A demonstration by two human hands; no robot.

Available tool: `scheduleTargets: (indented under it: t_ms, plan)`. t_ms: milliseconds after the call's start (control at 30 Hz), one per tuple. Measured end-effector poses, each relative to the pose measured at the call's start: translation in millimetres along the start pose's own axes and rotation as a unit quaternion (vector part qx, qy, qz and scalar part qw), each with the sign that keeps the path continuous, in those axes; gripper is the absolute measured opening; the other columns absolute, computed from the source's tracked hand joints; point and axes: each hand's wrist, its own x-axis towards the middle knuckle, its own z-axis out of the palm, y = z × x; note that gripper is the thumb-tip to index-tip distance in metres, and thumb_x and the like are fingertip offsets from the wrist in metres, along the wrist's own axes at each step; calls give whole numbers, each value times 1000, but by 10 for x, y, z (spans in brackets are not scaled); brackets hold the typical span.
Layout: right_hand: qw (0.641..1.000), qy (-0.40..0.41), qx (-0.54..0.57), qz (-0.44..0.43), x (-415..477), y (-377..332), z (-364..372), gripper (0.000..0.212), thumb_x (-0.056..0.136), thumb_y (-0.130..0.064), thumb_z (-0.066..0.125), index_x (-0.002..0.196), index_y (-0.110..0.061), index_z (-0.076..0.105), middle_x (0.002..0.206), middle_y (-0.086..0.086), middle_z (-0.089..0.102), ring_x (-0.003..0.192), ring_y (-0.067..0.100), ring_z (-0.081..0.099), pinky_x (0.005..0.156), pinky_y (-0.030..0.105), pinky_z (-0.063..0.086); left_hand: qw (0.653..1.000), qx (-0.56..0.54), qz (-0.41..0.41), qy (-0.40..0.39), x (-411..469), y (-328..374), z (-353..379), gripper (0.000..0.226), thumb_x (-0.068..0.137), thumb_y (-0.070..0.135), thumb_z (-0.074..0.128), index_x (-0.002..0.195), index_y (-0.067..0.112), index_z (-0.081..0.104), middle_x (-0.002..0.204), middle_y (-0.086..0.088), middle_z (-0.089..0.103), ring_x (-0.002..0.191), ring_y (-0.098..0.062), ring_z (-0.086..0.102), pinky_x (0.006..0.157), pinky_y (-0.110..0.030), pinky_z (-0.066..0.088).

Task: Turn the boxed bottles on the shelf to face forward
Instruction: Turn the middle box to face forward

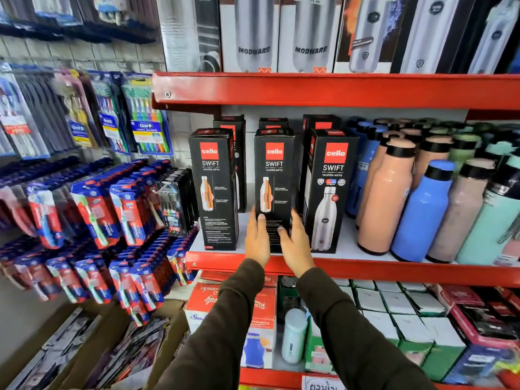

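Note:
Three black boxed bottles stand in the front row of the red middle shelf (394,273). The left box (213,187) and the middle box (274,175) show a side panel with a small cutaway bottle picture. The right box (329,192) shows its front with a large steel bottle. More black boxes (320,123) stand behind them. My left hand (257,239) lies against the lower left edge of the middle box, my right hand (295,243) against its lower right edge. Both hands have spread fingers cupping the box between them.
Loose bottles in peach (385,198), blue (422,212) and mint stand to the right on the same shelf. Steel-bottle boxes (309,32) fill the shelf above. Hanging toothbrush packs (112,209) are at the left. Small boxes (399,313) sit on the shelf below.

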Motion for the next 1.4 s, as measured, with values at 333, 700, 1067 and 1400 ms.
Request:
scheduleTargets:
  t_ms: [333, 700, 1067, 1400]
  plan:
    - [996, 59, -38, -53, 110, -83, 91, 92, 73, -16, 82, 149, -19, 30, 145, 3, 49, 135, 13, 45, 114, 30, 36, 995, -89, 14, 31, 134, 0, -158, 39, 102, 42, 28, 126, 36, 59, 130, 6, 60, 127, -18, 54, 113, -44, 40]
    - [992, 119, -28, -26, 199, -69, 190, 105, 58, -26, 89, 145, -23, 31, 140, 1, 52, 132, 15, 49, 113, 39, 41, 995, -52, 75, 40, 230, -19, -166, 38, 101, 38, 28, 125, 29, 57, 129, 3, 53, 128, -12, 45, 117, -38, 31]
    - [996, 37, -52, -62, 253, -118, 108, 101, 79, -17, 76, 157, -23, 12, 162, -7, 21, 149, 7, 20, 123, 31, 20, 999, -14, 12, 30, 432, -106, -189, 43, 101, 14, 40, 144, 12, 36, 134, -2, 48, 122, -9, 42, 101, -21, 29]
    - [995, -16, -90, -49, 291, 13, 77, 82, 93, 5, 48, 156, -30, 10, 157, 0, 36, 132, 1, 40, 103, 0, 28, 995, 18, 66, 80, 374, -277, -208, 31, 93, 19, 61, 123, 18, 52, 113, 6, 60, 109, -11, 59, 97, -26, 45]
